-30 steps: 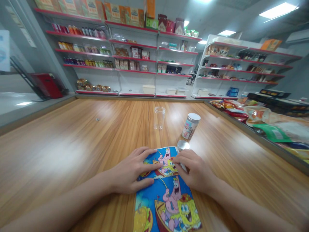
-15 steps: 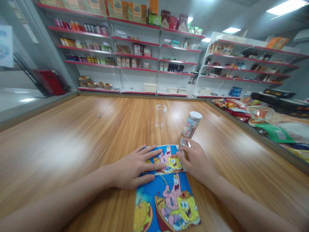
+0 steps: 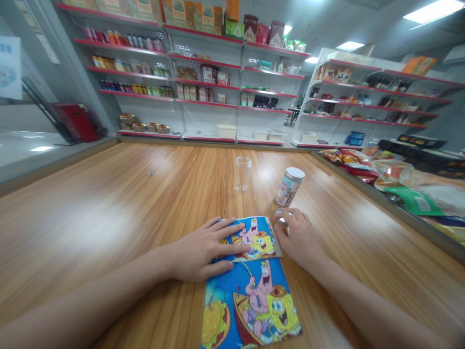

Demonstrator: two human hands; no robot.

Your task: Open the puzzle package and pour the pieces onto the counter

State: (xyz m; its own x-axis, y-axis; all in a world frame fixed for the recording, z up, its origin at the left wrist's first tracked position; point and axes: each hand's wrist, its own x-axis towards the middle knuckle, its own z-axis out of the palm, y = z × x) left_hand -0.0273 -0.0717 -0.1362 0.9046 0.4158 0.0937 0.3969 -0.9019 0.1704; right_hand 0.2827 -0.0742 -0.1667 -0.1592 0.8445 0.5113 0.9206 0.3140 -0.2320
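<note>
My left hand [image 3: 203, 249] lies flat with spread fingers on a blue printed cartoon sheet [image 3: 264, 245], pressing its left part. That smaller piece lies over the top of a larger sheet [image 3: 254, 305] with the same cartoon figures; whether the two are joined, I cannot tell. Just right of the paper, my right hand [image 3: 300, 237] curls its fingers around a small round silver lid [image 3: 279, 212], mostly hidden by them. Behind it stands a printed can [image 3: 288, 188] with a silver top. A clear plastic jar [image 3: 242, 173], with no lid on it, stands upright farther left.
The wooden table [image 3: 109, 232] spreads on both sides. A tiny object [image 3: 150, 173] lies far left. Packaged snacks [image 3: 392, 174] fill a bin along the right edge. Stocked shelves [image 3: 207, 87] stand beyond the table, and a red container [image 3: 74, 121] stands at the left.
My right hand has drawn off the paper's right edge, slightly to the right, and the silver lid has shifted with it. My left hand stays flat on the paper.
</note>
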